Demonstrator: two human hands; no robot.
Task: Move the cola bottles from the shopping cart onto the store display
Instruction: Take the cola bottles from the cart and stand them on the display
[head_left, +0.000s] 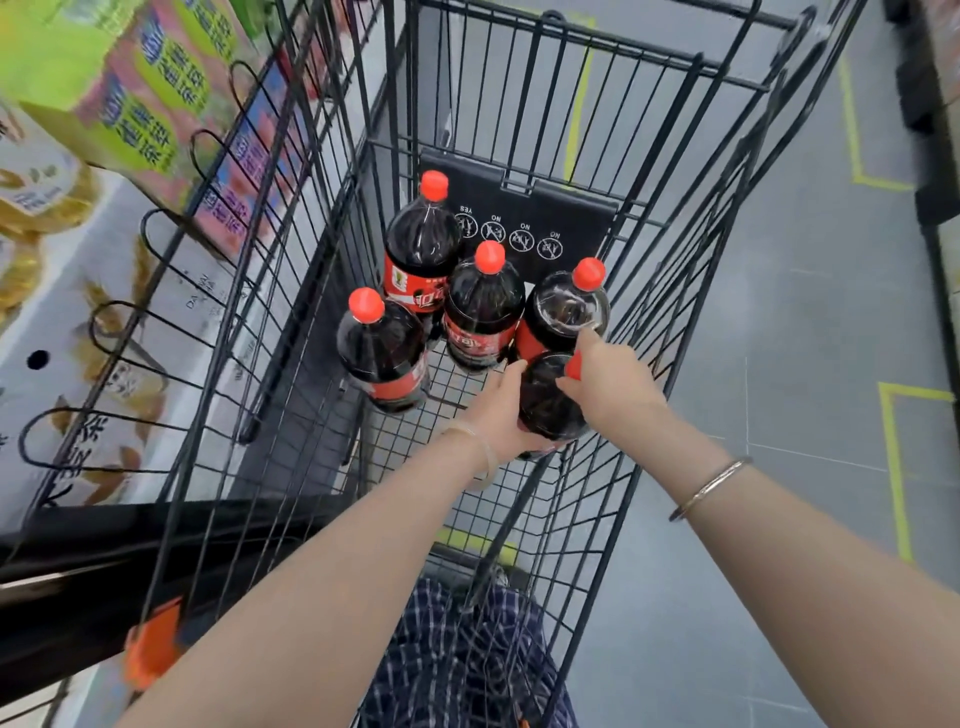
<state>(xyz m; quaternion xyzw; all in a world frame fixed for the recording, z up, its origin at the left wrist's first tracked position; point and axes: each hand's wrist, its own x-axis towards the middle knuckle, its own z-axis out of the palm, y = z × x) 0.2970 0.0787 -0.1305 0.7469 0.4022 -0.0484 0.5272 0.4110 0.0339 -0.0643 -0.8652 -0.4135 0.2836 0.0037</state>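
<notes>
While both hands reach down into it, the black wire shopping cart (670, 218) fills most of the view, standing on a grey floor (810, 322) marked with yellow tape lines. To its left, the store display (104, 270) carries printed cartons, with green and pink drink boxes (156, 88) stacked above. Five cola bottles stand in the cart's basket, all with red caps and red labels: one at the back (422, 244), one in the middle (483, 306), one to the left (382, 353), one to the right (563, 312), and the nearest bottle (548, 400) just in front of that one. The left hand (501, 410) curls around the nearest bottle's side, while the right hand (610, 384) grips its neck, hiding the cap. A bangle (709, 488) circles the right forearm, and a thin bracelet (480, 441) sits on the left wrist.
</notes>
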